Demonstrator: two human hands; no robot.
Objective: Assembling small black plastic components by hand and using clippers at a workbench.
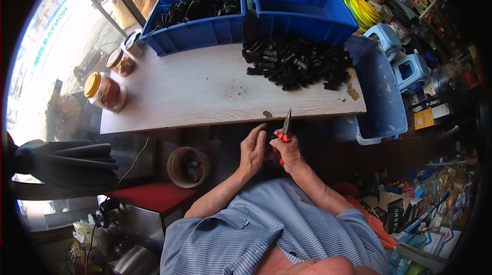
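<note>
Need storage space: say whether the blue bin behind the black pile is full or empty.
The blue bin looks empty: only its bare inside shows.

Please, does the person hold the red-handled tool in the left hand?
No, the red-handled tool is in the right hand, with its pointed metal end toward the white tabletop.

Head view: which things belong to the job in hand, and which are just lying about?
Likely part of the job:
red-handled pliers, held in the right hand;
heap of black pieces on the table;
left blue bin, holding black pieces.

Apparently just lying about:
yellow-lidded jar;
yellow coil;
light-blue stools.
</note>
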